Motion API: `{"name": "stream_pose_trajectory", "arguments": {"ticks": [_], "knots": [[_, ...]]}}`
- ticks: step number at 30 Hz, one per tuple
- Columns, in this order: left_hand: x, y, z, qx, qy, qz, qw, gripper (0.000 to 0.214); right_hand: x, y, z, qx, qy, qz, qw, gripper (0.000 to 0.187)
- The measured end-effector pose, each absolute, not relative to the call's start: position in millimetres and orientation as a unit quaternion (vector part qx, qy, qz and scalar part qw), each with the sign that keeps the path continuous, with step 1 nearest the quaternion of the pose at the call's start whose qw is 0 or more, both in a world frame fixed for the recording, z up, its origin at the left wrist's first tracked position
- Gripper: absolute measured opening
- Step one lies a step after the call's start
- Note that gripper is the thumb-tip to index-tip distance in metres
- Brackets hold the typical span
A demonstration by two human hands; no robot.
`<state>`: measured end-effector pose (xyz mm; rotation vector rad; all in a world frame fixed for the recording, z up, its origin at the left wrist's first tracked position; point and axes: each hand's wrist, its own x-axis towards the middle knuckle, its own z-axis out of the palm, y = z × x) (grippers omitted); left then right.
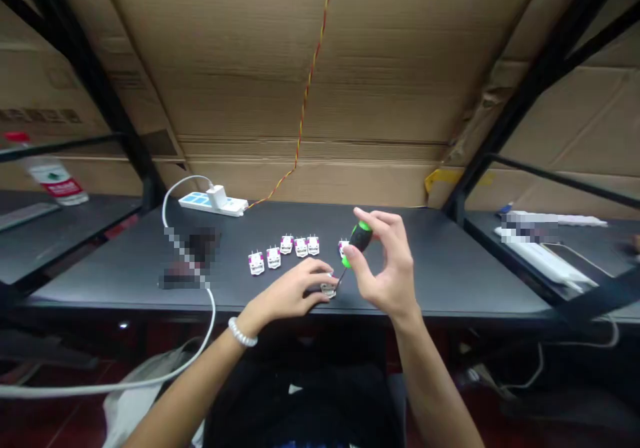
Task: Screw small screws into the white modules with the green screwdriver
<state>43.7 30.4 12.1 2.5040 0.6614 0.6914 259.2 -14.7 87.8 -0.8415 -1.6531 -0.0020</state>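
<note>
Near the front edge of the table, my left hand [295,289] grips a small white plug-like piece [328,291] between thumb and fingers, partly covering it. My right hand [393,271] pinches a screwdriver [361,236] with a black and green handle. Its thin shaft slants down to the piece, and the tip is at the piece's right side; whether it sits in a screw is too small to tell. Several similar white and purple pieces with two prongs [256,263] lie in a loose row beyond my left hand. Another such piece [342,246] is partly hidden behind the screwdriver.
A white power strip [234,206] with an adapter [217,197] lies at the back left. From it a white cable [212,315] hangs over the front edge. A bottle [63,180] stands far left. Black metal frames [473,175] flank the table [470,275], with cardboard behind.
</note>
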Motion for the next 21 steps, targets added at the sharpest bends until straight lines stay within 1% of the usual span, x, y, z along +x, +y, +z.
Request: {"name": "stream_pose_trajectory", "arguments": {"ticks": [2, 6, 8, 12, 14, 21], "knots": [[43.6, 30.5, 13.1, 0.911, 0.236, 0.246, 0.232, 0.026, 258.9, -14.7, 87.9, -0.375, -0.705, -0.019, 0.602, 0.045], [43.2, 30.0, 16.4, 0.910, 0.236, 0.239, 0.242, 0.022, 260.8, -14.0, 84.4, -0.346, -0.715, 0.067, 0.603, 0.053], [42.8, 30.1, 16.8, 0.910, 0.234, 0.239, 0.246, 0.021, 261.8, -14.4, 83.9, -0.330, -0.720, 0.084, 0.604, 0.053], [42.7, 31.1, 15.1, 0.907, 0.234, 0.242, 0.253, 0.019, 260.8, -16.5, 88.1, -0.356, -0.713, 0.000, 0.604, 0.046], [43.0, 31.3, 14.8, 0.906, 0.235, 0.241, 0.256, 0.019, 260.1, -17.0, 89.5, -0.368, -0.707, -0.024, 0.604, 0.045], [43.5, 31.2, 17.0, 0.905, 0.230, 0.245, 0.260, 0.017, 262.5, -16.6, 86.1, -0.339, -0.728, 0.065, 0.592, 0.052]]}}
